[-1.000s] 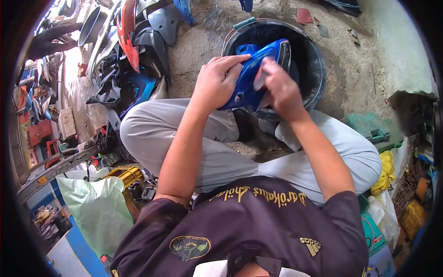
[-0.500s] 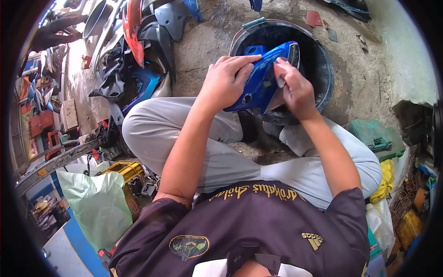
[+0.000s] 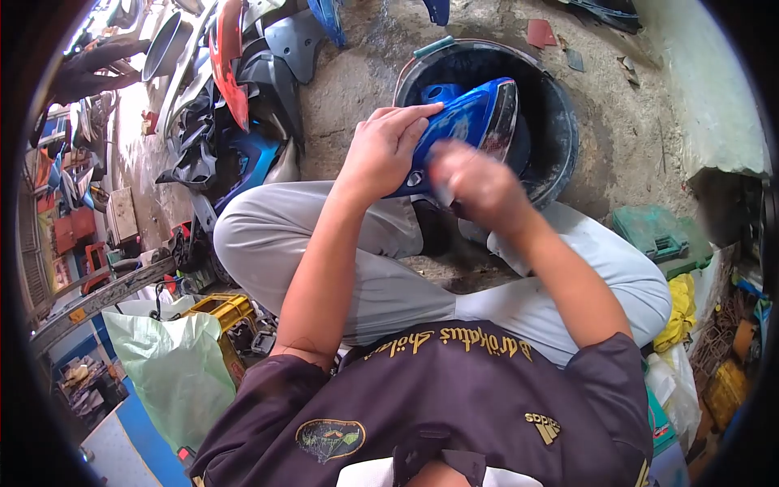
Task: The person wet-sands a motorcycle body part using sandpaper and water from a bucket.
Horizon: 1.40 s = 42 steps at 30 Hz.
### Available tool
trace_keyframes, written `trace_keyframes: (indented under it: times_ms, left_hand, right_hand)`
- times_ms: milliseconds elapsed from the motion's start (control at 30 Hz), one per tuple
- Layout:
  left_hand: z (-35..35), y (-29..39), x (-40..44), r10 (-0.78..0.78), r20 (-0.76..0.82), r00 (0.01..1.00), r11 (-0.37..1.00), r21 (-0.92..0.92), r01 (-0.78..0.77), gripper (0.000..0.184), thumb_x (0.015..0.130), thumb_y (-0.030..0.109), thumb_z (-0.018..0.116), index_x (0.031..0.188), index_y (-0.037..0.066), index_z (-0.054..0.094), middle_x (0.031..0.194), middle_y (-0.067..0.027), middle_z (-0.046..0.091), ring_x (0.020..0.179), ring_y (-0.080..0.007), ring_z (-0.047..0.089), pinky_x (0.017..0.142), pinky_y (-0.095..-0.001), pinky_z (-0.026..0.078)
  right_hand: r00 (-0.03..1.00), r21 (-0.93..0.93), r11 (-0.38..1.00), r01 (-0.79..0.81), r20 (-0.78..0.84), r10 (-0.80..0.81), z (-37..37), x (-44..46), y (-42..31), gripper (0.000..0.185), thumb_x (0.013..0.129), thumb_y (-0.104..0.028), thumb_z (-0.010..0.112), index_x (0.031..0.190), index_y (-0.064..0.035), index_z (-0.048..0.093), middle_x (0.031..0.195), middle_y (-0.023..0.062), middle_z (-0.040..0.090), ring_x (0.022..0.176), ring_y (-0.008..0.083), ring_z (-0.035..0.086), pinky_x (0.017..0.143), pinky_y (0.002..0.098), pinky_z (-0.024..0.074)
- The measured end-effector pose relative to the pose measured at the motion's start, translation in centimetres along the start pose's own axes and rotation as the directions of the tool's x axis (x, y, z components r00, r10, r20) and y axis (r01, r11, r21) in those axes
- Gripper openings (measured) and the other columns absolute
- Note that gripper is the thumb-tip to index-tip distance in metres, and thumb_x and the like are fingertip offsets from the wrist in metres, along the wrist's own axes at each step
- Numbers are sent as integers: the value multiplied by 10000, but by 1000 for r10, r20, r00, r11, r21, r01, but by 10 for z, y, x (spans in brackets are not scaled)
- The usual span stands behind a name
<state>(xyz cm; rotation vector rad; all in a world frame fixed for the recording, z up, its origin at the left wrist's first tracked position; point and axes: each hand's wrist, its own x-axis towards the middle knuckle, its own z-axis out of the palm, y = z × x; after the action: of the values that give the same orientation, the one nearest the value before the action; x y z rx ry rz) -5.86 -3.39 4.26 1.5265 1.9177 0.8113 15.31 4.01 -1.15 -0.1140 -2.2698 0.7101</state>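
A glossy blue plastic motorcycle fairing panel (image 3: 458,122) with pale scuffed patches and a dark strip along its right edge is tilted over a black bucket (image 3: 570,138). My left hand (image 3: 380,152) grips the panel's left side, its index finger stretched along the top. Over the panel's lower part is my right hand (image 3: 483,187), smeared by motion. Its fingers are closed on a small reddish piece of sandpaper (image 3: 436,172), pressed at the panel's surface. The inside of the bucket is dark, and the panel's underside is hidden.
Several fairing parts, including a red one (image 3: 229,69), lie in a heap to the left. Reddish scraps (image 3: 540,34) rest on the concrete beyond the bucket. A pale green bag (image 3: 172,369) and a yellow crate (image 3: 223,312) stand lower left; a teal case (image 3: 649,234) is at the right.
My right hand has slid down and left across the panel, uncovering its dark edge strip. My left hand still holds the panel. The whole view has shifted slightly.
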Motion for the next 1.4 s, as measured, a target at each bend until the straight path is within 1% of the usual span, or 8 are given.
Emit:
trace_keyframes:
  times_ms: [100,267,400,600,700,833,1267,1400]
  left_hand:
    - [1,3,-2,27,-21,999,1000,11,-27,340,1112,189,576,1398,153,756,1251,-188,774,1233,-378,668,1113,-457,501]
    - [0,-1,0,18,-6,1000,1000,15,-18,339,1113,188,570,1393,138,755,1252,-199,770,1226,-381,675,1105,-459,507]
    - [0,3,-4,3,-5,1000,1000,11,-3,340,1107,199,580,1393,140,756,1239,-211,768,1226,-387,677,1106,-459,508]
    - [1,2,-1,13,-27,1000,999,32,-12,336,1104,200,583,1383,152,764,1231,-215,767,1202,-394,690,1094,-457,517]
    - [2,10,-3,-6,-24,1000,1000,25,6,336,1099,193,586,1378,144,766,1211,-200,779,1197,-383,687,1095,-456,512]
    - [7,2,-1,70,-82,994,997,33,-68,293,1077,217,618,1300,162,801,1198,-136,805,1139,-396,699,1046,-495,524]
    - [7,14,-6,29,-65,997,998,55,-26,329,1091,186,594,1352,112,780,1171,-187,792,1130,-368,687,1052,-443,523]
    - [7,13,-5,14,-64,998,999,36,-12,328,1097,201,593,1355,118,778,1148,-199,789,1117,-368,693,1045,-441,527]
  right_hand:
    - [861,-62,874,-482,-220,459,-9,-3,39,136,953,25,643,1069,-33,685,1194,176,769,1228,370,746,1079,475,609]
    - [995,-16,998,57,82,-55,11,-6,-15,160,901,-18,677,1058,-52,684,1245,188,759,1248,369,736,1118,504,585]
    - [901,-113,911,-397,-238,363,-2,-4,39,254,923,37,655,1174,12,674,1284,231,741,1213,400,736,1028,463,630]
    - [999,-31,999,-14,-53,12,5,-3,10,176,930,32,660,1095,-16,695,1234,209,758,1208,401,743,1055,473,617]
    - [808,56,849,-526,-277,519,-5,0,41,233,929,138,636,1104,-6,689,1218,225,764,1144,388,768,980,436,630]
    - [954,48,966,-254,-150,259,3,14,-22,178,960,117,663,1095,3,683,1222,232,776,1150,374,774,954,419,635]
    - [741,158,775,-612,-230,632,-16,4,49,85,1014,35,703,1084,-13,712,1115,182,811,1017,302,809,881,369,623]
    - [917,144,934,-326,-191,350,2,20,-15,143,946,33,759,1045,-10,666,1186,211,781,1086,409,773,889,392,627]
